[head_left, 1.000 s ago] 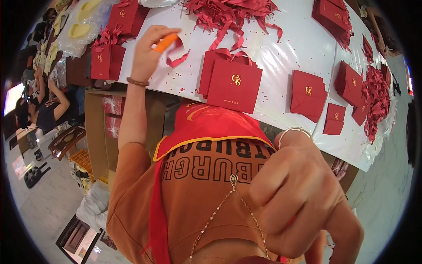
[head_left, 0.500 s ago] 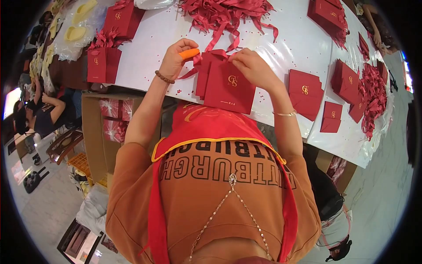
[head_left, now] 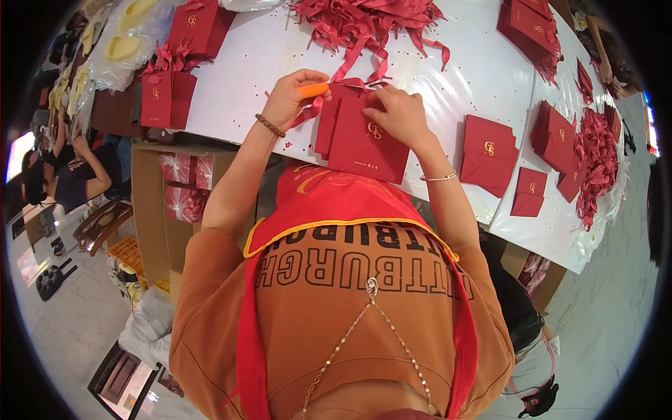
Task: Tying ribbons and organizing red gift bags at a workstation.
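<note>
My left hand [head_left: 290, 99] is closed around an orange-handled tool [head_left: 313, 90], whose working end I cannot make out. Below its fingers hangs a loop of red ribbon [head_left: 308, 113]. A red paper bag [head_left: 360, 150] with a gold emblem lies at the table's near edge, overlapping other red bags [head_left: 325, 129]. My right hand [head_left: 401, 117] is closed at the bag's top edge, thumb on its front face, with the fingertips partly hidden. Ribbon also runs along the top edge between my two hands.
A heap of red ribbons [head_left: 367, 24] lies ahead on the white-covered table [head_left: 241, 84]. Bags with ribbons [head_left: 168, 98] stand at the left. Bag stacks [head_left: 488, 154] and another ribbon heap [head_left: 595, 161] lie right. A cardboard box [head_left: 150, 210] stands below left. Other people are nearby.
My right hand has shifted from the bag's top corner, bringing its thumb down over the front face. My left hand, still gripping the orange-handled tool, has moved slightly right, closer to the bag.
</note>
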Demonstrator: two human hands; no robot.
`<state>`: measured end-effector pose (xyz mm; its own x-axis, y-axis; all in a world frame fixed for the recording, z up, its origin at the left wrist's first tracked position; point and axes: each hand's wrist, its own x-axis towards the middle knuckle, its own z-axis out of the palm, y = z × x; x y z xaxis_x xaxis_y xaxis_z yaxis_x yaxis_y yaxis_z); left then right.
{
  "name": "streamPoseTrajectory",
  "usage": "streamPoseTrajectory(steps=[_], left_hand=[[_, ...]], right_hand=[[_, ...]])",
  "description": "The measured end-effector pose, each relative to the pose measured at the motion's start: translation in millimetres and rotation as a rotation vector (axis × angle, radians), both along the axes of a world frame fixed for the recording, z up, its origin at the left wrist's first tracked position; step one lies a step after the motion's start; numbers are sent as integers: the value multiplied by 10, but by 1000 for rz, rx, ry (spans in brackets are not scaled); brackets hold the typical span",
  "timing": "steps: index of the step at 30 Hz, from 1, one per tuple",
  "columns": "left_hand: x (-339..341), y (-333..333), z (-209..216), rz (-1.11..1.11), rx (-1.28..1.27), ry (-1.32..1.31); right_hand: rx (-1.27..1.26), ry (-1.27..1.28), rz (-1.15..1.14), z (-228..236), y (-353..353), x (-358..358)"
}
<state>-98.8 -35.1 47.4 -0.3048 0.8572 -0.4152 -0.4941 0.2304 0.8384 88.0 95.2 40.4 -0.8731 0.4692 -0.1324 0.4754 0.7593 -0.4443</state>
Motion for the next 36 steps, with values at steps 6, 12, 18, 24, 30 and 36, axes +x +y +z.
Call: streamPoseTrajectory(steps=[6, 12, 18, 24, 30, 36], left_hand=[[127, 23, -55, -165, -115, 403], [385, -9, -27, -242, -116, 414], [408, -51, -80, -144, -148, 647], [433, -117, -170, -119, -73, 1085], [465, -144, -182, -57, -18, 1184], [492, -159, -184, -19, -94, 1070]], right_hand=[[-144, 71, -75, -86, -91, 8], [-365, 5, -95, 27, -61, -64], [-336, 115, -32, -2, -149, -200], [-424, 72, -23, -24, -151, -285], [-611, 22, -17, -93, -101, -289], [-648, 27, -10, -211, -100, -300]])
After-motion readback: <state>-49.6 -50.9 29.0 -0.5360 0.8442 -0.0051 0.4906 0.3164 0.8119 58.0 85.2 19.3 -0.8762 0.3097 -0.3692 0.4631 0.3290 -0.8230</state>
